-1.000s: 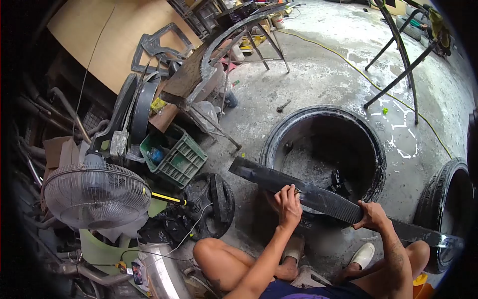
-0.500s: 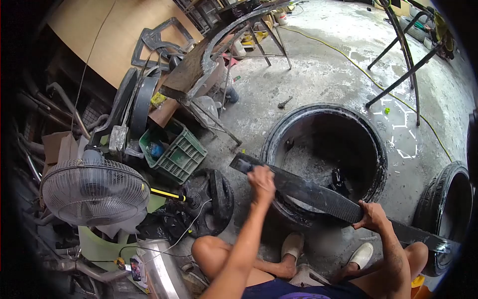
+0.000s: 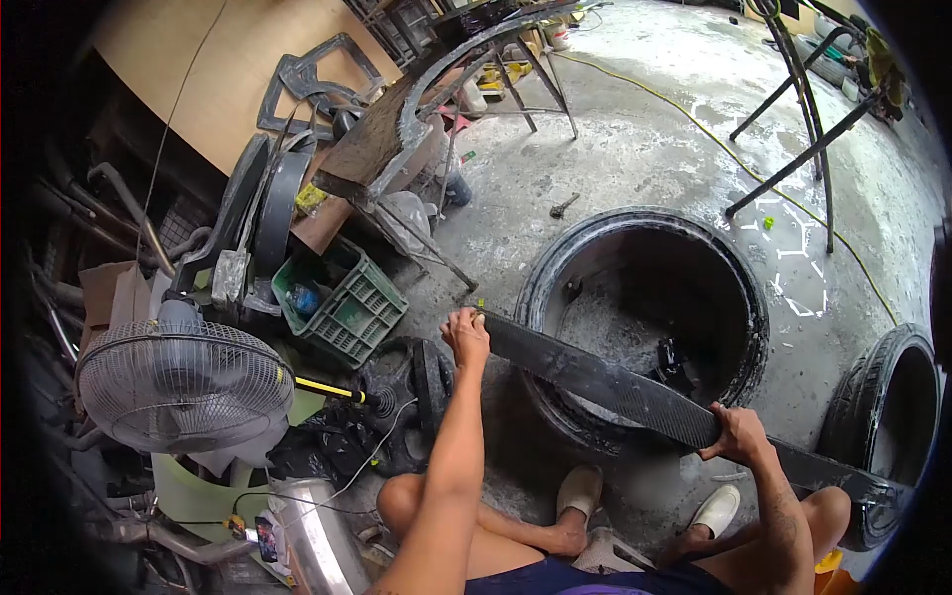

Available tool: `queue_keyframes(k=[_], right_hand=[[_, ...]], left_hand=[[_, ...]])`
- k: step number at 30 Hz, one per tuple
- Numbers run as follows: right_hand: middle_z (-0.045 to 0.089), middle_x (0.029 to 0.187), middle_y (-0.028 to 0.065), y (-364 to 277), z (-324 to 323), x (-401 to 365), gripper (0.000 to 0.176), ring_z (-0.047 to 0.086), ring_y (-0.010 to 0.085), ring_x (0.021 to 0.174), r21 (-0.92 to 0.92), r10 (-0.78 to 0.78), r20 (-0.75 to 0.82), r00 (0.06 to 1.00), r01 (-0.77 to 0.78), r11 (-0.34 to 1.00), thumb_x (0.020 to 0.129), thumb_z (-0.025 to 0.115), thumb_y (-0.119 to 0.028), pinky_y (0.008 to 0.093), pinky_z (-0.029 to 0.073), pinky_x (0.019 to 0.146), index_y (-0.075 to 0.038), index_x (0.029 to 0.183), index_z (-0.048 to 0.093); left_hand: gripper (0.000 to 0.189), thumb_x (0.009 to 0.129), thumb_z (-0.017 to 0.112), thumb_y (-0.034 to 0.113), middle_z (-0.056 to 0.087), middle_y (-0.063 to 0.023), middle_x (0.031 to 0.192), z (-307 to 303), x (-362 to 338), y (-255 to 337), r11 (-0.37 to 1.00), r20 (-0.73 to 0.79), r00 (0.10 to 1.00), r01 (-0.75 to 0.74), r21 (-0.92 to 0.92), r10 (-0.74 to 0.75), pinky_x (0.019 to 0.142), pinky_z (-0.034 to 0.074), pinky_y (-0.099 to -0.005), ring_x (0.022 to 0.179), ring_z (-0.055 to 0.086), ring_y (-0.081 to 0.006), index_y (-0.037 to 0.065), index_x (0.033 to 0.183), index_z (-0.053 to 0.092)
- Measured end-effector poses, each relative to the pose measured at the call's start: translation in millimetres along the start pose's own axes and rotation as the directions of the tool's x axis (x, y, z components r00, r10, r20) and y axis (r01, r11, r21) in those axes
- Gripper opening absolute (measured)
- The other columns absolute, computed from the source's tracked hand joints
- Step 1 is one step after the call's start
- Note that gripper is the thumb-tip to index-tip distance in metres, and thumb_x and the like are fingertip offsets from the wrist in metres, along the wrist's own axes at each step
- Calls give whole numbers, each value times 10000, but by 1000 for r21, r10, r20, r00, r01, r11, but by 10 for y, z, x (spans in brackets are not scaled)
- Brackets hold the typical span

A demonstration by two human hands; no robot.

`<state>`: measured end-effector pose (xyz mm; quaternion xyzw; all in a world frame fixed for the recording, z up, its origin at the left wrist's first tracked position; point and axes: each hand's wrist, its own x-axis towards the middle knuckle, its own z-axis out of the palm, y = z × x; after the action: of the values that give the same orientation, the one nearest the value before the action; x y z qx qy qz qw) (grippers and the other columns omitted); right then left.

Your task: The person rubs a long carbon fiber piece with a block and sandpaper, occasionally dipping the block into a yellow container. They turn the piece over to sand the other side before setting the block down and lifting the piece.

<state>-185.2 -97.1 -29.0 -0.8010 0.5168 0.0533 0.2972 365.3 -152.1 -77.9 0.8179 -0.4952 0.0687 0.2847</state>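
Note:
A long black panel [image 3: 605, 382] with a fine woven-looking pattern lies slanted across the front rim of a big upright tyre-like ring [image 3: 739, 263]. At the panel's far left end is my left hand [image 3: 466, 339], its fingers closed over the end; whether a small thing sits under them is hidden. My right hand [image 3: 739, 431] grips the panel farther right, thumb on the near edge and fingers over the top. To the right of that hand the panel runs on past my knee, towards a second tyre [image 3: 883, 416].
On the left stand a fan [image 3: 183, 382], a green crate [image 3: 347, 307] and a black round base [image 3: 436, 387]. A metal-legged stand with a curved board [image 3: 367, 149] is beyond. Stand legs [image 3: 818, 159] and a yellow hose [image 3: 734, 149] are at the far right.
My left hand has moved left along the panel to its end, covering the tip that showed before. My right hand and the panel stay almost where they were.

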Motion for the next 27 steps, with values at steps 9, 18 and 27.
queue_keyframes(k=[9, 18, 27], right_hand=[[701, 862, 241, 38, 7, 58, 887, 700, 409, 866, 3, -4, -14, 1000, 4, 1000, 513, 910, -500, 457, 559, 803, -42, 1217, 624], [711, 865, 241, 42, 43, 32, 953, 710, 403, 862, -50, 24, 46, 999, -22, 999, 536, 886, -560, 456, 564, 812, -57, 1298, 609], [711, 872, 237, 59, 38, 48, 960, 708, 399, 867, -51, -20, 3, 1000, 21, 998, 547, 892, -547, 454, 559, 783, -55, 1316, 594]], left_hand=[[136, 882, 627, 139, 639, -126, 1072, 17, -460, 558, 897, 120, 892, -442, 20, 437, 899, 383, -504, 1019, 566, -331, 74, 997, 657], [120, 860, 667, 164, 625, -111, 984, -23, -875, 1105, 916, 3, 923, -381, -126, 384, 865, 387, -442, 1000, 545, -303, 81, 944, 644], [153, 881, 614, 152, 637, -129, 1042, -19, -941, 1257, 910, 134, 901, -414, -15, 412, 928, 364, -483, 1027, 578, -327, 68, 1006, 641]])
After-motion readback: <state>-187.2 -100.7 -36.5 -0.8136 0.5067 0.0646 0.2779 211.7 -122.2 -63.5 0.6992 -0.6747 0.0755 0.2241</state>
